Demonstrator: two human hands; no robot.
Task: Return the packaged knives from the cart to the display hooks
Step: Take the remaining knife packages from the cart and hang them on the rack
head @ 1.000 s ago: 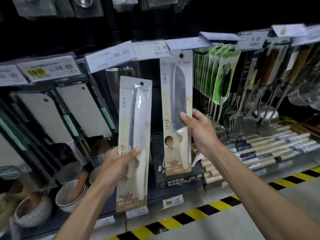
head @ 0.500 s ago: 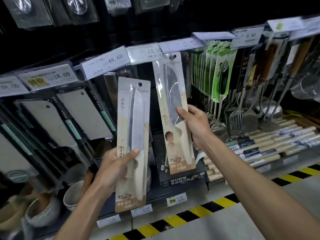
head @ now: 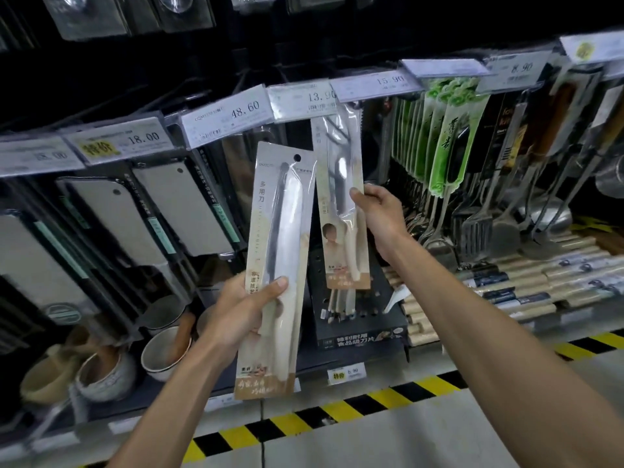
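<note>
A dark rack fills the view, with a yellow and black stripe on the floor along its foot. Boxed cleavers hang at the left, steel spatulas and green packs at the right, and bowls sit low at the left.

There are 2 knife packs in front of the rack, both in hand. The left pack is off the rack, tilted slightly right, with "多用刀" printed down its card; the left hand grips its lower half, thumb across the front. The right pack stands upright just beside it, its top tucked behind a price tag; whether it sits on a hook I cannot tell. The right hand pinches its right edge, thumb on the front.

A black box below reads "食品级刀片".

Tags along the rail read 18.00 with a yellow "特价" mark, 48.60, 13.9, 15.90 and 8.90; a lower tag reads 6.90.

The left pack's hang hole is free.
</note>
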